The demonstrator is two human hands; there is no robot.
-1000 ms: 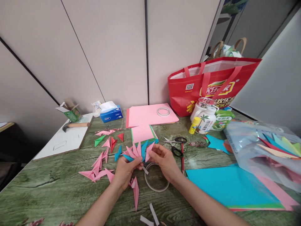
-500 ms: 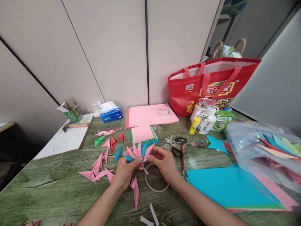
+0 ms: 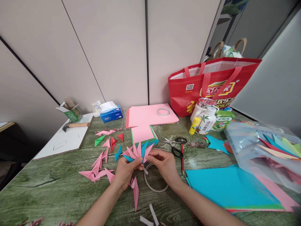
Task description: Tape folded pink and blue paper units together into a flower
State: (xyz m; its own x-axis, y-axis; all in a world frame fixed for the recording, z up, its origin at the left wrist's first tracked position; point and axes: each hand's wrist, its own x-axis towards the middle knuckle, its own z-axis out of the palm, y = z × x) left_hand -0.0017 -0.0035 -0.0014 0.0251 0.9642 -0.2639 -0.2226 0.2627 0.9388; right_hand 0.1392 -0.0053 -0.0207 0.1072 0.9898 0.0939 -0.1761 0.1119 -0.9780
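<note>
Between my hands is a fan of folded pink and blue paper pieces, with its points facing away from me. My left hand is closed on its lower left side, thumb on top. Pinched at its right edge, by a pink petal, is my right hand. A white strip of tape backing sticks out below the left fingertips. Under the hands lies a roll of double-sided tape. A folded pink piece rests near my left wrist. Loose pink folded pieces are scattered to the left.
Beyond the hands are a stack of square paper, scissors and a red pencil. Blue sheets and a clear plastic bag lie right. A glue stick stands by a white bottle. A hammer rests far left.
My right hand has shifted very slightly at the fan's right edge, its fingers a little more closed. The left hand and everything on the table stay as they were.
</note>
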